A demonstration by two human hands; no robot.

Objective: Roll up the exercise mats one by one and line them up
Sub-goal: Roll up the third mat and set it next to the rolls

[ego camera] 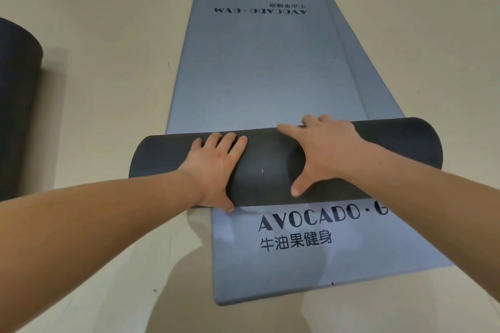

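Head view, looking down at a beige floor (108, 21).

- Half-rolled mat (392, 149): dark grey roll lying crosswise on a stack of flat blue-grey mats (270, 273), centre of scene. Its unrolled part (257, 76) runs away to the far end, with the print "AVOCADO · GYM" upside down there.
- Left hand (216, 167): on the left half of the roll, fingers curved over the top, thumb tucked at the near lower edge; it grasps the roll.
- Right hand (327, 151): on the middle-right, spread wide, fingers hooked over the far side, thumb on the near face; it also grasps the roll.
- The lower mat's near end sticks out under the roll, logo readable.
- Finished rolled mat (16, 105): far left edge, well apart from the stack.
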